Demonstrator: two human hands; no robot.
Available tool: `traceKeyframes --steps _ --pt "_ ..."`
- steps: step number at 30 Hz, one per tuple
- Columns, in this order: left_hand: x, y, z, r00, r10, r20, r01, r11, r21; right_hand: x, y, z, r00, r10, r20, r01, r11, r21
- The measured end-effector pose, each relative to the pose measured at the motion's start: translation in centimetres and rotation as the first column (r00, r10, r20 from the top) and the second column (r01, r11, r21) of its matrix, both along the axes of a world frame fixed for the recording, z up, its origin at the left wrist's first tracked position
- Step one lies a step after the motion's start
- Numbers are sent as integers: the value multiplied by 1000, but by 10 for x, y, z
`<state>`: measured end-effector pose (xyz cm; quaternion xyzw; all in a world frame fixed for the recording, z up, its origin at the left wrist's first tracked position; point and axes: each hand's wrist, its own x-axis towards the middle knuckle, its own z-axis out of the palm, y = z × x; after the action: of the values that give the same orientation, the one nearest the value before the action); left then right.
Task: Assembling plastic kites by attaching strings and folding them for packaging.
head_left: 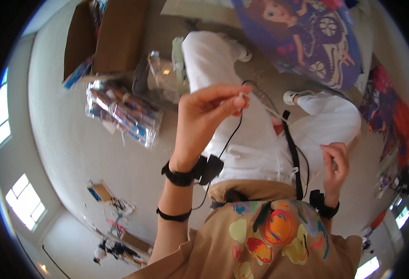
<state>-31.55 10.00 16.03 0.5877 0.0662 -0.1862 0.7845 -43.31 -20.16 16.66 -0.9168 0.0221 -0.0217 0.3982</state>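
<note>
My left hand (209, 108) is raised over my lap, its thumb and fingers pinched together. A small whitish piece (242, 95) shows at the fingertips, too small to name. Close to these fingers a pale strand (272, 111) runs down to the right across my white trousers (246, 149); whether the hand grips it I cannot tell. Lower and to the right, my right hand (337, 162) is held over my other thigh with thumb and forefinger together. Anything between those fingertips is too small to see. Black bands with a thin cable sit on my wrists.
Plastic-wrapped colourful packages (123, 111) lie on the floor at left, by an open cardboard box (118, 37) and a clear plastic bag (162, 76). A large purple printed sheet (306, 42) stands at upper right. Colourful fabric or decorations (390, 116) hang at far right.
</note>
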Motion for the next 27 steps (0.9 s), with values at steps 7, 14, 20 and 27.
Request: traceKeyframes --steps 7,14,20,27 --pt "7 -26 -5 999 -19 -48 11 988 -151 -13 -6 2 996 -89 -3 89 996 28" --pt "17 -38 -5 999 -47 -23 43 988 -149 -18 -12 5 986 -157 -51 161 985 68" --pt "17 -42 -4 997 -70 14 71 991 -115 -20 -14 8 979 -183 -86 191 978 86" --pt "16 -40 -3 996 -75 52 81 991 -107 -20 -13 9 976 -187 -110 195 979 65"
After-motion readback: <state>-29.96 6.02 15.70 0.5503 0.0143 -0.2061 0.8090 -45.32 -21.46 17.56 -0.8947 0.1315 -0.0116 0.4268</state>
